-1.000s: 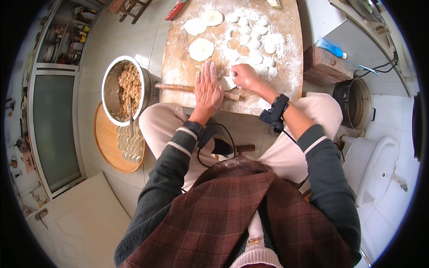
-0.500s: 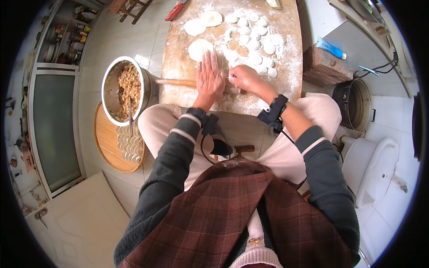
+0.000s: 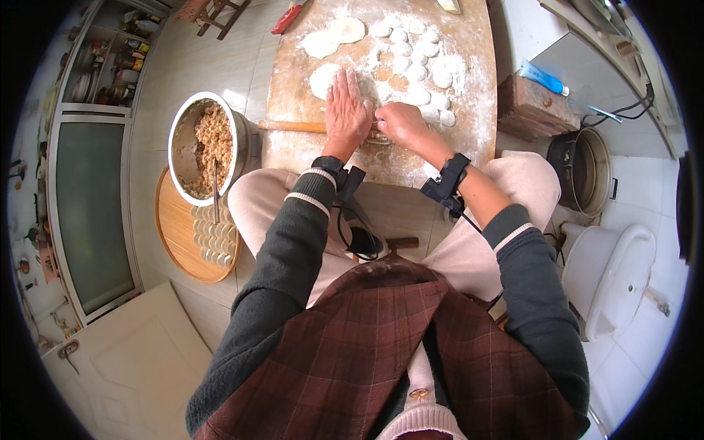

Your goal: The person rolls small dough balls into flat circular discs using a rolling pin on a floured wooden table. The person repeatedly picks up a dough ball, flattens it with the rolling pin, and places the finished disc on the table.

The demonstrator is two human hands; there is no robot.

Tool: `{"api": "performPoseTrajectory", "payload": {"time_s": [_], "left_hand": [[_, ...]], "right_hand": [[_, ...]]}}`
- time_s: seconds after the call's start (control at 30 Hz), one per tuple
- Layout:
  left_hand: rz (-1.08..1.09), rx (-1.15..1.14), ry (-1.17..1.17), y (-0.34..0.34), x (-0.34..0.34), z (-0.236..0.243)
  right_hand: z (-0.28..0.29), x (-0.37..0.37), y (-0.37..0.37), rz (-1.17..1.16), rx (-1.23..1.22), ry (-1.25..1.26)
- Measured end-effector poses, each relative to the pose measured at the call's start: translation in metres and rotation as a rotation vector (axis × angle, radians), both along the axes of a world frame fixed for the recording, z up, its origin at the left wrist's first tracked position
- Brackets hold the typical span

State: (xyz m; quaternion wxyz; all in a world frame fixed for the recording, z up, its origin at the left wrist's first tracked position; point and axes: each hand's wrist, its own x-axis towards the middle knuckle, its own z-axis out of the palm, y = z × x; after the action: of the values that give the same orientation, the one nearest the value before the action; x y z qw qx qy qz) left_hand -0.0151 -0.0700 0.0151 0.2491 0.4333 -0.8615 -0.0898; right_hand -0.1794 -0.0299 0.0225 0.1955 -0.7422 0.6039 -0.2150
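Observation:
A wooden rolling pin [image 3: 293,127] lies crosswise near the front of the floured wooden board [image 3: 308,163]. My left hand [image 3: 347,114] rests flat over it, fingers stretched out and pointing away from me. Close on its right, my right hand [image 3: 405,126] is curled closed at the edge of a dough wrapper [image 3: 378,139], mostly hidden under the hands and the pin. Just past my left fingers lies a rolled dough round [image 3: 321,81]. Two more rounds [image 3: 346,30] touch each other farther back. Several small floured dough pieces [image 3: 416,72] cover the right half of the board.
Left of the board stands a metal bowl [image 3: 174,147] of minced filling with a utensil in it. Below it, a round wooden tray [image 3: 170,238] carries rows of dumplings [image 3: 215,236]. A red-handled tool [image 3: 288,18] lies at the board's far left corner. Bricks [image 3: 539,110] hold a blue tube [image 3: 544,78].
The rolling pin has shifted slightly away from me and to the right. My left hand has moved a little forward with it; my right hand stays nearly in place.

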Motion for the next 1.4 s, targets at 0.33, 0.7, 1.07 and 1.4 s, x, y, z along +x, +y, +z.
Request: {"api": "performPoseTrajectory", "payload": {"time_s": [0.33, 0.7, 1.07, 1.4], "left_hand": [[0.035, 0.052, -0.135, 0.007, 0.001, -0.001], [0.003, 0.105, -0.267, 0.012, 0.01, -0.014], [0.033, 0.201, -0.322, 0.028, 0.016, -0.005], [0.073, 0.122, -0.188, -0.005, -0.012, 0.003]], "right_hand": [[0.009, -0.003, -0.003, -0.032, 0.232, 0.04], [0.009, -0.009, -0.005, -0.022, 0.361, -0.048], [0.007, -0.012, -0.005, -0.089, 0.245, -0.135], [0.008, -0.008, -0.005, -0.075, 0.123, 0.026]]}}
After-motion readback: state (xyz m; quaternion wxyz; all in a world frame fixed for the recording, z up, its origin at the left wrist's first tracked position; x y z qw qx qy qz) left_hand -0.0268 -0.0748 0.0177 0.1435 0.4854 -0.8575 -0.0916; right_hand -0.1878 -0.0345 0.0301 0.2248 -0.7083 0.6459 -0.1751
